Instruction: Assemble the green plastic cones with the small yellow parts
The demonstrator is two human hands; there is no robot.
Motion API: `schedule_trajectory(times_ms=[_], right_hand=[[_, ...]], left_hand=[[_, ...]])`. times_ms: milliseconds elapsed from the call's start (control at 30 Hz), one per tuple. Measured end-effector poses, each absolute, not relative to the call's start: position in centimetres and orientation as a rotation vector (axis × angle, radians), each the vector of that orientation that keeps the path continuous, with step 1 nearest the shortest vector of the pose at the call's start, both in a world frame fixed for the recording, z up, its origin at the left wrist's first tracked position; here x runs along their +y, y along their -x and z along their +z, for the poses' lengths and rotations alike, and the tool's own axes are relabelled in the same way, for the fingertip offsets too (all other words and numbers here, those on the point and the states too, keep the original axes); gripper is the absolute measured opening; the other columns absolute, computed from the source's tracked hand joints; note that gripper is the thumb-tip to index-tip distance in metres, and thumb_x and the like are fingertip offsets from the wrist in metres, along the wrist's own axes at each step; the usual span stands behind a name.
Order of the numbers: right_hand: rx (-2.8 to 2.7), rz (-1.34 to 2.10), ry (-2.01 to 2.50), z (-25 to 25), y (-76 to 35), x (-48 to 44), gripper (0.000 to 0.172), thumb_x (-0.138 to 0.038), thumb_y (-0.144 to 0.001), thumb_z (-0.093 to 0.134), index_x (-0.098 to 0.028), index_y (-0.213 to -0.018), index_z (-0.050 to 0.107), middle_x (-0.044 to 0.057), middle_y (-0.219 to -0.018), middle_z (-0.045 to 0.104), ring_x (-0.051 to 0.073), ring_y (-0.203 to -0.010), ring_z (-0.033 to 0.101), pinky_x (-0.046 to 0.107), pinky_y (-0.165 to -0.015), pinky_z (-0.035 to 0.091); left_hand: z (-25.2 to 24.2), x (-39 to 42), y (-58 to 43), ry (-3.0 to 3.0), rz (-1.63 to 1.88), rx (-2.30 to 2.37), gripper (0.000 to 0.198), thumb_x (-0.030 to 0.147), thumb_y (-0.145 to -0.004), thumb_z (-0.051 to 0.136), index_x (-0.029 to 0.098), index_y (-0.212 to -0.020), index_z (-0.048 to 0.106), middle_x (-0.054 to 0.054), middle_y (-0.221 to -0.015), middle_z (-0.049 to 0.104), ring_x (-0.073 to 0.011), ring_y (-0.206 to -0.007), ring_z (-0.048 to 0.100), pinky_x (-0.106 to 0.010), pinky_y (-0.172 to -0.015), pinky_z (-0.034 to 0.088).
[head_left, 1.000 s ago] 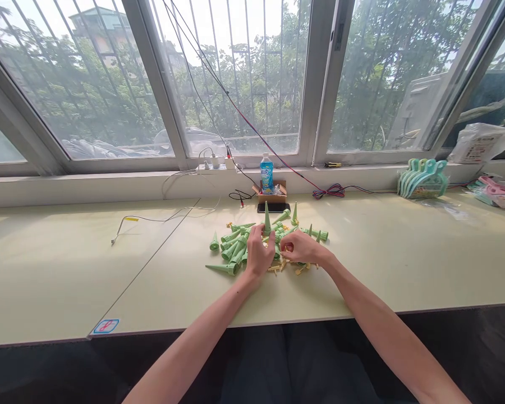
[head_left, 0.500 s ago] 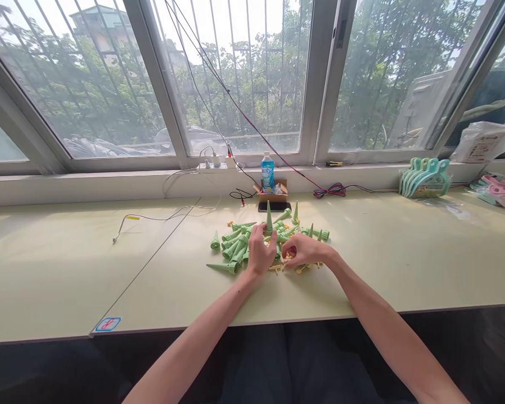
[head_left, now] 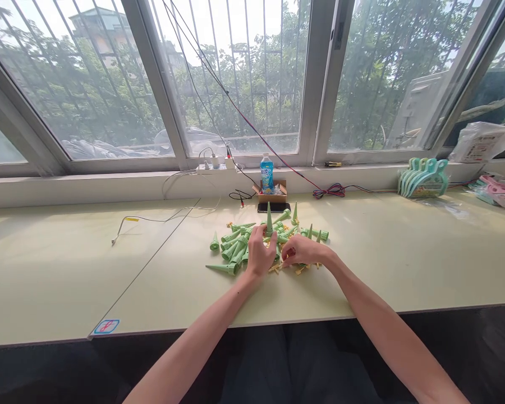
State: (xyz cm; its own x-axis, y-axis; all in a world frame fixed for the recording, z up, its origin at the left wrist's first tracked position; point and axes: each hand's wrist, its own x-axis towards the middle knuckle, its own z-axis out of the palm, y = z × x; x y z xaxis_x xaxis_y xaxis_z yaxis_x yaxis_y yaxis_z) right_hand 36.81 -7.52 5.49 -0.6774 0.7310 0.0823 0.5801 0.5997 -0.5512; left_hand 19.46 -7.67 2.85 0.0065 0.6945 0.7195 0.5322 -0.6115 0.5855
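My left hand [head_left: 261, 251] is closed around the wide base of a green plastic spike [head_left: 269, 219], whose tip points up. To its right, my right hand [head_left: 297, 249] reaches down into small yellow plastic pieces [head_left: 274, 269], fingers pinched together; whether a piece is between the fingertips is too small to make out. A heap of similar green spikes [head_left: 231, 248] lies around and behind both hands, some on their sides and a few upright. One spike [head_left: 222, 268] lies at the heap's front left, pointing left.
Behind the heap are a dark phone [head_left: 273, 207], a small cardboard box [head_left: 280, 196] and a blue-labelled bottle [head_left: 266, 174]. Cables [head_left: 330, 191] run along the sill. Green hangers [head_left: 423, 178] and pink items [head_left: 499, 188] sit at the right. A thin cable [head_left: 151, 217] lies on the left.
My right fingertips have dipped slightly towards the yellow pieces at the heap's front. My left hand holds the upright spike in the same place.
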Motion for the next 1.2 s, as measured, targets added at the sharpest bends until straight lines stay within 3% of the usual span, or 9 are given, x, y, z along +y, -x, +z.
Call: schedule_trajectory(times_ms=[467, 833, 1200], right_hand=[[-2.331, 0.658, 0.948, 5.8, -36.6, -8.1, 0.019, -0.025, -0.081, 0.065, -0.014, -0.065, 0.068, -0.002, -0.054, 0.059, 0.009, -0.05, 0.048, 0.022, -0.053, 0.037], [-1.872, 0.614, 1.005, 5.1, -35.9, -7.5, 0.028, -0.043, -0.09, 0.057, -0.017, -0.08, 0.064, 0.005, -0.074, 0.07, 0.017, -0.062, 0.065, 0.028, -0.06, 0.051], [-1.742, 0.407, 1.007, 5.0, -34.8, -7.6, 0.032, -0.051, -0.087, 0.061, -0.018, -0.087, 0.062, 0.004, -0.078, 0.066, 0.015, -0.066, 0.059, 0.026, -0.058, 0.047]], left_hand=[[2.8, -7.6, -19.4, -2.097, 1.648, 1.31, 0.014, 0.03, -0.091, 0.056, 0.019, -0.099, 0.058, -0.007, -0.092, 0.061, -0.0204, -0.084, 0.057, -0.035, -0.077, 0.048], [3.1, -7.4, -19.3, -2.025, 1.7, 1.343, 0.018, 0.031, -0.089, 0.058, 0.017, -0.1, 0.061, -0.008, -0.094, 0.064, -0.0204, -0.082, 0.059, -0.036, -0.074, 0.05], [2.8, -7.3, -19.3, -2.069, 1.671, 1.334, 0.018, 0.029, -0.088, 0.06, 0.017, -0.102, 0.059, -0.009, -0.094, 0.063, -0.0215, -0.086, 0.06, -0.036, -0.075, 0.051]])
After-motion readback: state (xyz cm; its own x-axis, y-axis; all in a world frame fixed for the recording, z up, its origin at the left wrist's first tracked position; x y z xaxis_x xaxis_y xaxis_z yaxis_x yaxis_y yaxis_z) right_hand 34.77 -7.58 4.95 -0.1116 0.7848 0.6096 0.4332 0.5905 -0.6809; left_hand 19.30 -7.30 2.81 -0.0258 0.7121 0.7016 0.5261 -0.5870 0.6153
